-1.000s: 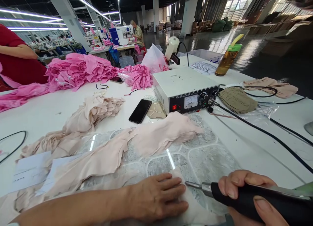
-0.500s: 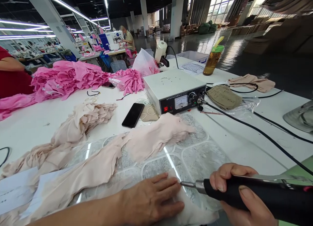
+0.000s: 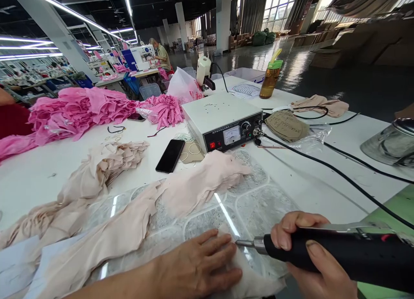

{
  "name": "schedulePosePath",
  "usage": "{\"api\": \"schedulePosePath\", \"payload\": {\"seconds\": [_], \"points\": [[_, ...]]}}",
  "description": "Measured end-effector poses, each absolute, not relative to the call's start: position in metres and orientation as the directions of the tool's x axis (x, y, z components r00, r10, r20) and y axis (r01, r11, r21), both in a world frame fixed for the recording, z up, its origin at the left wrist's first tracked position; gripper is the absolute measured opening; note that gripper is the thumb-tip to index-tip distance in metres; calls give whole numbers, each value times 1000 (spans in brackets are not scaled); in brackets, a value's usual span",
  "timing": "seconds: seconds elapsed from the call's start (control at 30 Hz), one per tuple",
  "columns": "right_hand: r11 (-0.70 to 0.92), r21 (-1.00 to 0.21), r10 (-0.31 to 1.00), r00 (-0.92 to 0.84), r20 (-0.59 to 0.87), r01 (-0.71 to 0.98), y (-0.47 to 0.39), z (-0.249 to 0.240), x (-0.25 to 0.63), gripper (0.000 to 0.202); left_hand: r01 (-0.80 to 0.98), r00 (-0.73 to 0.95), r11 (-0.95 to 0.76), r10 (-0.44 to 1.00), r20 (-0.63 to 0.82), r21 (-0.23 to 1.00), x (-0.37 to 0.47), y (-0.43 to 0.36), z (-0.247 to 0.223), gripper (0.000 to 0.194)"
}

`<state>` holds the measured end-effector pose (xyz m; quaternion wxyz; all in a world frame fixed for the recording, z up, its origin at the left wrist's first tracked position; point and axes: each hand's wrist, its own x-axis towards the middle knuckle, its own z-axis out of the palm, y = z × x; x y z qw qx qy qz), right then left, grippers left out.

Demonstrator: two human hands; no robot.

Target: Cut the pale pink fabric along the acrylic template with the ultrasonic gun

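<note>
My left hand lies flat, fingers stretched out, on a thin pale-beige cloth piece over a clear, marbled mat. My right hand is wrapped round the black body of an ultrasonic welding gun. The gun's thin metal tip points left and meets the cloth's edge, right by my left fingertips. I cannot tell whether it presses down. Beyond my hands, a stack of pale-pink cut pieces rests on the mat. A long beige cloth stack runs to the left of my forearm.
Behind the mat stands a white control box with a lit red switch; its black cable crosses the right side. A phone, pink cloth heap, bottle, glass jar and card bundle are on the table.
The whole view has shifted slightly, so the table things sit farther left. Both hands and the gun keep nearly the same pose on the cloth. The red-clad person shows less at the left edge.
</note>
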<state>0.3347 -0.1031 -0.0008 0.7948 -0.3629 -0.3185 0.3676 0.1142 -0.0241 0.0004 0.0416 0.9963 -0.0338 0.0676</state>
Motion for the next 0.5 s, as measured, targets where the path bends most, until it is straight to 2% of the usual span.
{"api": "schedulePosePath", "payload": {"seconds": [0.5], "points": [[467, -805, 830, 495, 257, -366, -103, 1, 336, 8, -85, 991, -991, -73, 115, 105, 118, -23, 3, 30]]}}
